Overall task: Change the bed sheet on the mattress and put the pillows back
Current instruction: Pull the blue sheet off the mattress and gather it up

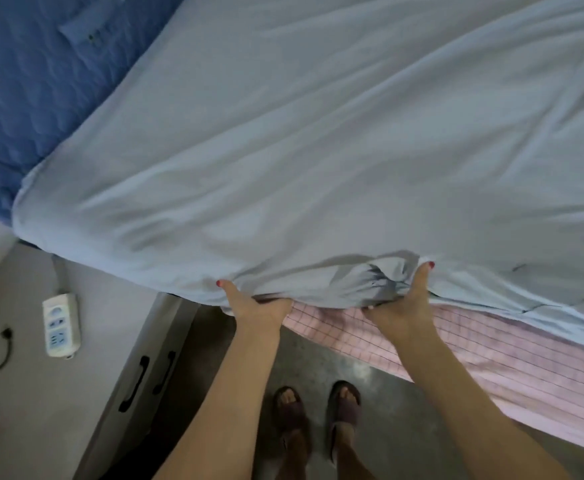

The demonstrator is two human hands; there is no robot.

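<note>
At far left, a white power strip (61,325) lies on a pale bedside cabinet (13,341), its black cable trailing off the edge, while a quilted blue mattress (23,98) remains bare in the upper corner. A pale blue sheet (301,133) is spread, wrinkled, across most of the bed, one corner reaching only partway towards the head. At the near edge, the person's left hand (254,306) grips the sheet's hem, thumb on top and fingers curled beneath the fabric. Just to its right, the right hand (403,306) clutches a bunched fold of the same hem, thumb pressed upward against the cloth. Below the hem, a pink checked cover (474,351) shows along the bed's side. Slippered feet stand on the dark floor (370,368). The fresh sheet appears laid but not yet squared or tucked; the exposed blue corner suggests further pulling is needed. No pillows are in view, so their return seemingly remains ahead.
</note>
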